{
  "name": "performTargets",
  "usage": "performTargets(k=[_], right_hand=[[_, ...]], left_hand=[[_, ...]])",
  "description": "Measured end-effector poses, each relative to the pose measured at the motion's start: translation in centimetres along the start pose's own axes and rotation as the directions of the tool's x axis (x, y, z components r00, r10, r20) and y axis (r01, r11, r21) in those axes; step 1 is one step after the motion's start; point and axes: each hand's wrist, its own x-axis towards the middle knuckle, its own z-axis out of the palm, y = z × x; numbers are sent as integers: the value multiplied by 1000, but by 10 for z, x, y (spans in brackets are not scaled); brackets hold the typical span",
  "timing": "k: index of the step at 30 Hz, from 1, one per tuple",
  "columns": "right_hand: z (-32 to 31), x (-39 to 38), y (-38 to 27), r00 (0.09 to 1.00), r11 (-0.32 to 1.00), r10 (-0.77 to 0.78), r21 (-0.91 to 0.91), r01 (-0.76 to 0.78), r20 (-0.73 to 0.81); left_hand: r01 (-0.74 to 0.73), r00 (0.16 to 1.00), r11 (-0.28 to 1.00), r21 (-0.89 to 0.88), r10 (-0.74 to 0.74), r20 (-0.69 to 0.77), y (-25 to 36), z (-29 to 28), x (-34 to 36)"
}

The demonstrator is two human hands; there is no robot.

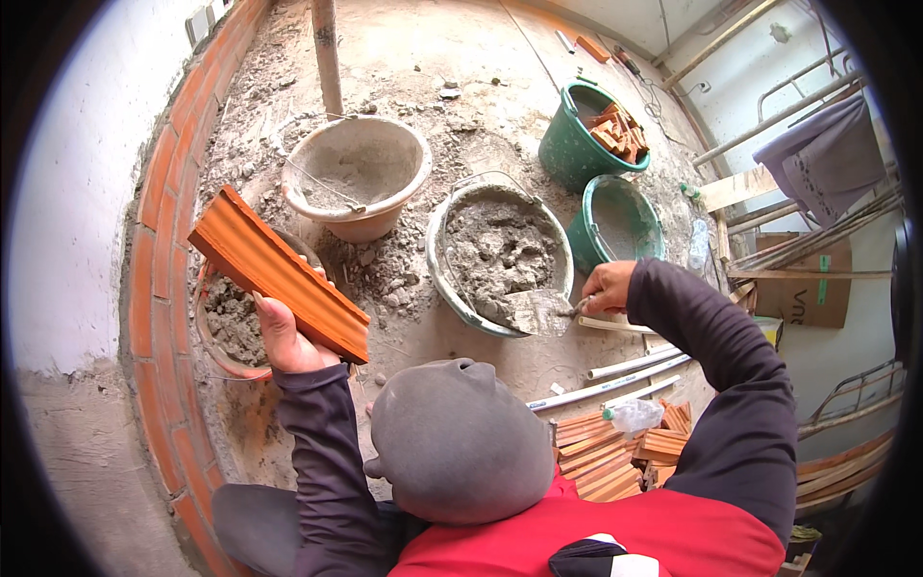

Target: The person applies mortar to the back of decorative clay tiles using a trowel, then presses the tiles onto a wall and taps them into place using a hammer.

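My left hand [290,341] grips a long, ridged orange clay piece [274,264], tilted over a reddish bucket [207,327] of lumpy grey material at the left. My right hand [606,288] is closed on the handle of a trowel [540,313], whose mortar-smeared blade lies at the front rim of the middle bucket [437,255]. That bucket is full of wet grey mortar [490,245]. Behind the clay piece stands a pale bucket [404,168] with grey residue inside.
Brick course [159,317] along the left wall; upright pole [325,58]; green buckets [572,163] [630,221] at right, one holding broken clay pieces; pipes [611,385] and stacked clay pieces [586,452] at lower right; metal frames [769,115] by the right wall; rubble on the floor.
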Motion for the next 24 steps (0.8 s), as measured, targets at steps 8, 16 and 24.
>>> performTargets(k=[8, 16, 24], right_hand=[[74, -18, 36, 968, 761, 39, 635, 132, -247], [121, -36, 4, 877, 460, 62, 793, 399, -477], [102, -59, -110, 810, 568, -136, 625, 535, -570]], left_hand=[[47, 999, 997, -58, -48, -12, -15, -3, 0], [184, 983, 957, -225, -175, 57, -37, -4, 3], [330, 943, 881, -339, -292, 158, -72, 2, -12]])
